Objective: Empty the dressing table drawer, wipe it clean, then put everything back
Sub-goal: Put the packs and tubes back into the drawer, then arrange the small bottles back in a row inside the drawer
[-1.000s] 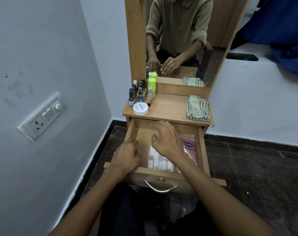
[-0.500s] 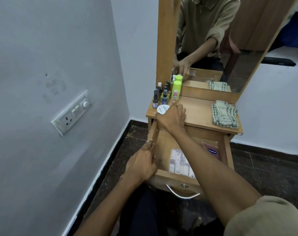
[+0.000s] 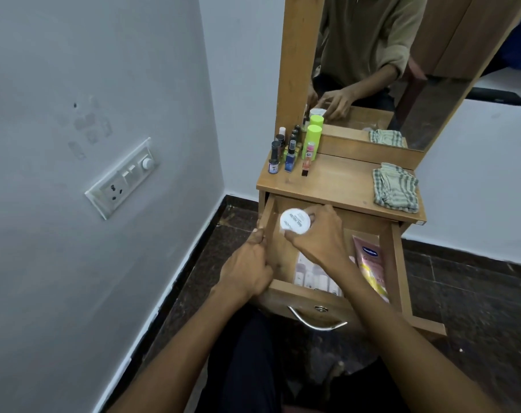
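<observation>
Since half a second ago the white round jar (image 3: 295, 220) has been lifted off the dressing table top (image 3: 339, 186) and is now held over the open drawer (image 3: 390, 263), at its back left corner. It is clamped by the right hand (image 3: 315, 234), fingers wrapped round the rim. The drawer's left wall is gripped as before by the left hand (image 3: 247, 271), fingers closed on it. A pink lotion tube (image 3: 371, 268) and a flat clear pack of small bottles (image 3: 312, 274) are seen lying in the drawer. Nail polish bottles (image 3: 283, 153) and a green spray can (image 3: 312, 141) are left standing on the top, a striped cloth (image 3: 396, 187) well apart at the right. Mirror (image 3: 387, 61) behind; grey wall with switch plate (image 3: 122, 177) at left; dark tiled floor (image 3: 476, 293).
</observation>
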